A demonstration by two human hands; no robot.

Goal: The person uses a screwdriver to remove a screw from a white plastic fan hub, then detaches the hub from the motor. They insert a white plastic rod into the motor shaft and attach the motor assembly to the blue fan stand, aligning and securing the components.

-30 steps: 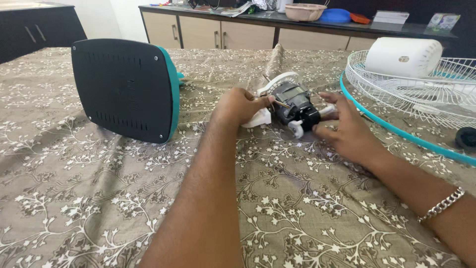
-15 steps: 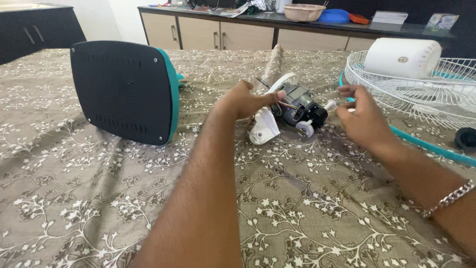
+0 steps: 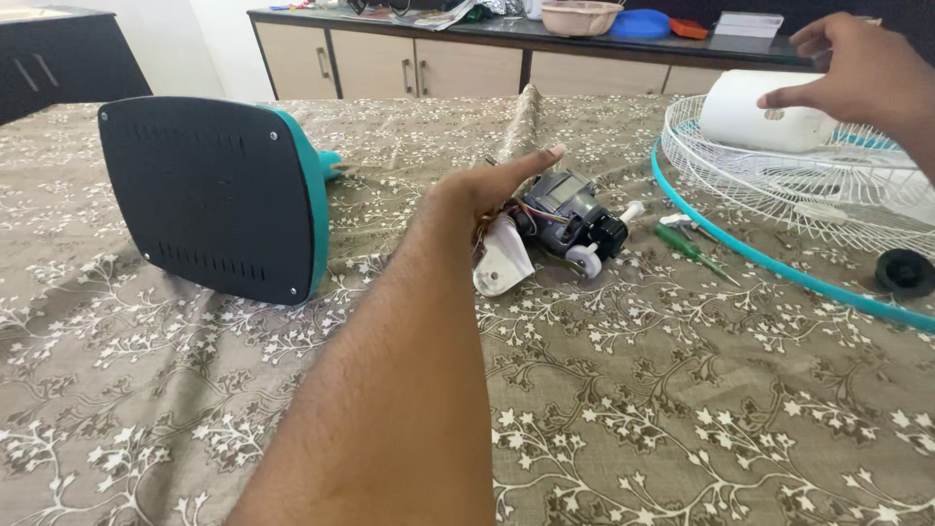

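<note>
Left hand (image 3: pixel 484 187) on fan motor (image 3: pixel 565 219) (right hand (image 3: pixel 857 68) aloft)

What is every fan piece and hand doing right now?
Fan motor: bare, on its side, left hand on it.
Left hand: resting on motor.
Right hand: open, raised over white motor cover.
Wire grille: flat on bedspread.
Fan base: tipped on edge.
Green screwdriver: lying loose.

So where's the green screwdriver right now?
In the head view, the green screwdriver lies on the patterned cloth, right of centre, between the fan motor and the teal rim of the wire fan guard.
</note>
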